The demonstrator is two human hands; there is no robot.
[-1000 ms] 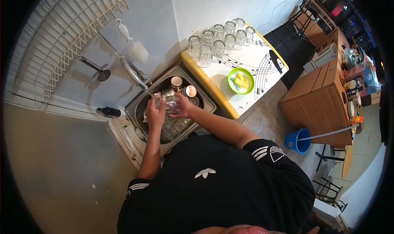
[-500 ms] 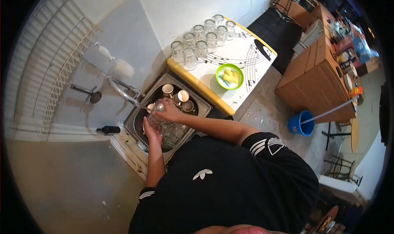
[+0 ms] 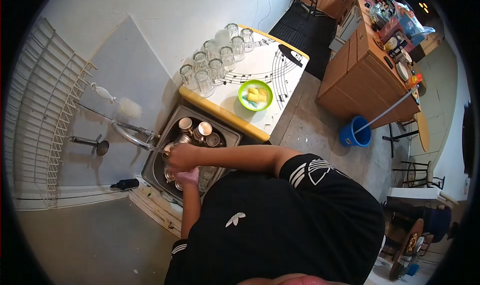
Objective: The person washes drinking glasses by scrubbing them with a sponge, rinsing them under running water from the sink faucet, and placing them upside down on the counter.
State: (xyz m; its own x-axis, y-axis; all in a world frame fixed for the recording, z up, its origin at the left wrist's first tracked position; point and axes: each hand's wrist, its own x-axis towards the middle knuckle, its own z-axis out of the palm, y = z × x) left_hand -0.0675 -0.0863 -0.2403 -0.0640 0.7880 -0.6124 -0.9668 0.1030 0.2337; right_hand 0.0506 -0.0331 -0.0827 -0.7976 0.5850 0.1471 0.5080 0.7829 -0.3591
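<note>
Both my hands are over the metal sink, close to the tap. My right hand is closed just beyond the tap's end; whatever is in it is hidden. Touching or just under it is my left hand, its fingers mostly out of sight and looking pinkish. A cup with a pale inside stands in the sink among several other cups. Clear glasses lie below my right forearm, partly covered by it.
Several upside-down glasses stand on the white table beside the sink. A green bowl there holds yellow and teal sponges in suds. A brush hangs on the wall. A blue bucket stands on the floor.
Before, a clear glass showed between my hands; now it cannot be seen. My right hand has come over my left and hides its fingers. The camera view has shifted.
</note>
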